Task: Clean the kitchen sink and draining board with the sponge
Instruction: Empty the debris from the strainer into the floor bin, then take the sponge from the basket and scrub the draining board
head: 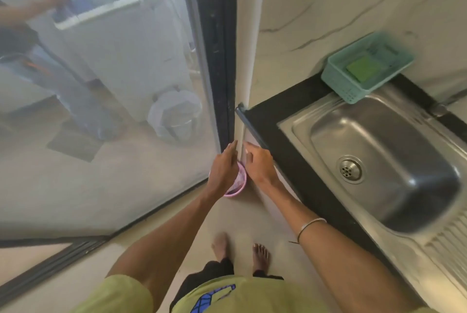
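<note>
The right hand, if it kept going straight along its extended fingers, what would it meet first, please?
Probably the pale wall strip beside the dark door frame; the right hand points up along it, though depth is unclear.

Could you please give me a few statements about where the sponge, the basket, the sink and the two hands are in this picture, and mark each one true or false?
1. The green sponge lies inside the teal basket. True.
2. The right hand grips the sponge. False: it is held out with straight fingers near the counter corner, holding nothing.
3. The sink basin holds dishes. False: only its drain shows.
4. The left hand is held over a pink bucket on the floor. True.
5. The basket stands on the draining board. False: it sits at the sink's far corner, by the wall.
</note>
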